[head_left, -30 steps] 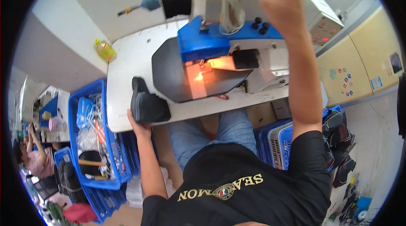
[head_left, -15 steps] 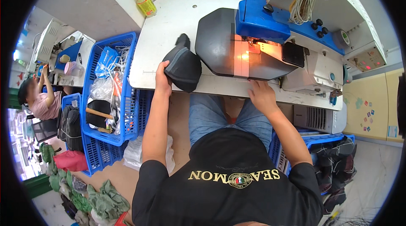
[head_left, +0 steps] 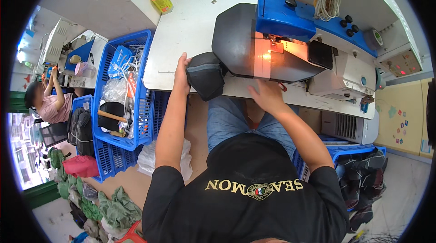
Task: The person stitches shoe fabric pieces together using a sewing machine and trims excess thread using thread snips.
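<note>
At the near edge of the white counter (head_left: 159, 68), just right of the left grip (head_left: 181, 77) and touching its palm side, a black padded piece (head_left: 205, 77) with a grey band. Jutting partly over the edge, and close against the lower left corner of a black plate (head_left: 234, 38). Stretched nearly straight along the left flank of the piece, with thumb out of sight: cannot tell whether grasping or merely pressing. At the plate's front edge, well right of the piece, the right grip (head_left: 268, 95), released, with fingers loosely spread. From a black sleeve, left forearm (head_left: 171, 129) almost vertical; right forearm (head_left: 302, 136) slanting inward. Above the plate, a blue sewing-machine head (head_left: 286, 22).
</note>
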The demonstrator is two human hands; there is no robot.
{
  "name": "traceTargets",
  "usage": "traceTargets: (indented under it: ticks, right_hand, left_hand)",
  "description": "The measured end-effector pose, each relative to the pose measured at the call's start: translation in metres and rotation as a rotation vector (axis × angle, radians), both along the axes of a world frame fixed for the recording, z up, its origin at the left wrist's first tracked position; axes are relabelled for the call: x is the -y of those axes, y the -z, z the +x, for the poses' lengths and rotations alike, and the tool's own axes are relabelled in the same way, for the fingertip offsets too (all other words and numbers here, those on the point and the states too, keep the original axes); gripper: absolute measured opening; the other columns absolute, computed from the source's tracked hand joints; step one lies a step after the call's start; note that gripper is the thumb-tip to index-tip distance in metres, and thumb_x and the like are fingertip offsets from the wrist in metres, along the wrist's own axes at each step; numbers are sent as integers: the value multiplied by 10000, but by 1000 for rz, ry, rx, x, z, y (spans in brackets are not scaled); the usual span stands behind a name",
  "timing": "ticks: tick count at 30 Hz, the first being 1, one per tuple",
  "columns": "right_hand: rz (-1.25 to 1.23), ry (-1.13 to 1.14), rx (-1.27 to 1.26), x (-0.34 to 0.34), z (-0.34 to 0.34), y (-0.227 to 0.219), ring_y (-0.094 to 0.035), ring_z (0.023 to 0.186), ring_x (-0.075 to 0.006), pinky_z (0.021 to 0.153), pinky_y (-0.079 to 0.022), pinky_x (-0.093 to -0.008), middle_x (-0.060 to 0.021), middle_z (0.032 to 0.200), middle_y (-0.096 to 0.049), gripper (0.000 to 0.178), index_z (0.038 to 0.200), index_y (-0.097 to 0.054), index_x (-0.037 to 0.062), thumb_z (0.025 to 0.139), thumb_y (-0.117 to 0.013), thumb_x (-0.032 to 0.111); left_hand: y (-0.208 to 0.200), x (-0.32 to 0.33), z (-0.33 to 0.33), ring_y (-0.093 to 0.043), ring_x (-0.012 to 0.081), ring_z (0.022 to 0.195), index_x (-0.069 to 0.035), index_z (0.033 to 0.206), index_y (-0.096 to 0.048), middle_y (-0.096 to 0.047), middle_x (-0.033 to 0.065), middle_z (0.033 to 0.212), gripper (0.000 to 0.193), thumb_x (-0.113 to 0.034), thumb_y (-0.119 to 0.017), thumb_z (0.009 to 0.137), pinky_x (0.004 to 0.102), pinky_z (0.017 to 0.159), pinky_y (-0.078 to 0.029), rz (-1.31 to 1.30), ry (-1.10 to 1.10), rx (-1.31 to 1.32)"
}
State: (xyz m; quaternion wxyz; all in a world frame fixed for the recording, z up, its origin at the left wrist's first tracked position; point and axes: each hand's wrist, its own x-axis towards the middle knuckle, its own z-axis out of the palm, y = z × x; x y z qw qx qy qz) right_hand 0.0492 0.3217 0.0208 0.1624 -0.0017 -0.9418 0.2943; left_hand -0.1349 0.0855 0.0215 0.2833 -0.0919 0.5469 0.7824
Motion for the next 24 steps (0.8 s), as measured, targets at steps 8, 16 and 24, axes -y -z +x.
traceTargets:
  ticks: [8, 16, 24]
  right_hand:
    - [276, 307, 63, -55, 15, 38, -582, 967, -383, 835, -472, -478, -178, 1052, -604, 316, 1088, -601, 60, 823, -624, 231]
    - [266, 137, -193, -26, -16, 19, -599, 906, -351, 816, -480, -459, -155, 1022, -617, 270, 1058, -614, 63, 833, -613, 214]
    - [19, -87, 273, -27, -63, 28, -589, 979, -337, 857, -470, -423, -160, 1062, -618, 341, 1125, -604, 67, 874, -616, 297]
  left_hand:
    - [-7, 2, 55, -529, 194, 1123, 21, 1271, -500, -583, 116, 1201, 578, -350, -682, 867, 308, 997, -384, -301, 3, -491]
    - [6, 32, 10, -552, 199, 1096, 38, 1275, -527, -620, 114, 1161, 636, -334, -742, 807, 316, 994, -390, -318, 342, -474]
    - [-6, 14, 18, -547, 192, 1094, 25, 1269, -532, -620, 95, 1143, 692, -314, -796, 728, 325, 999, -387, -230, 530, -457]
